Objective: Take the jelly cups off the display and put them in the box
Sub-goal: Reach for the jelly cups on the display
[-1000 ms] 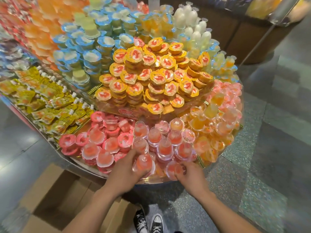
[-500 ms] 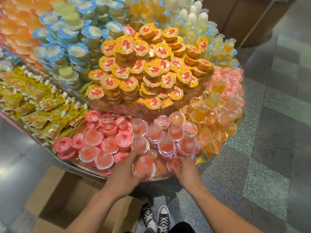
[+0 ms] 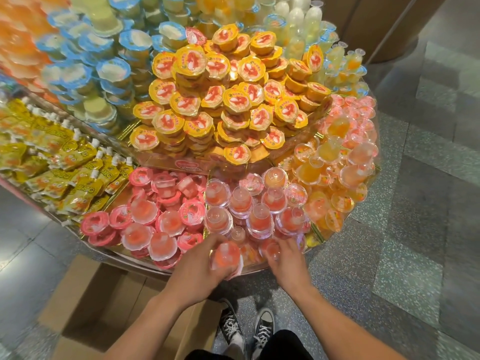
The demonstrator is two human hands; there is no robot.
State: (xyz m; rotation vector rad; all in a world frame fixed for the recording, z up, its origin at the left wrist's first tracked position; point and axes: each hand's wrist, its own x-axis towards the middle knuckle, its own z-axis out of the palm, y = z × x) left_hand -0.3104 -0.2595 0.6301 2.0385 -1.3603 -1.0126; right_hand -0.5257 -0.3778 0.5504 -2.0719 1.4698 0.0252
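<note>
Hands barely shifted since earlier frame, both still at display (image 3: pixel 124 258) front edge. Left hand (image 3: pixel 197 271) curled round pink jelly cup (image 3: pixel 226 255), above rim. Right hand (image 3: pixel 287 263) apparently pinches smaller cup (image 3: pixel 272 252); view blurred. Box (image 3: pixel 104 307) on floor, lower left.

A shop's bulk-sweets display (image 3: pixel 140 265): beyond the left hand (image 3: pixel 197 271) and right hand (image 3: pixel 288 263), each gripping clear jelly cups (image 3: pixel 226 255), yellow-lidded cups (image 3: pixel 233 100) rise in a stacked heap. Left of the grip lie pink-lidded cups (image 3: pixel 161 222) and yellow spouted pouches (image 3: pixel 65 165); right of it, orange cups (image 3: pixel 335 178). Beneath the grip, a cardboard box (image 3: pixel 104 302) stands open on a polished stone floor (image 3: pixel 415 229).
</note>
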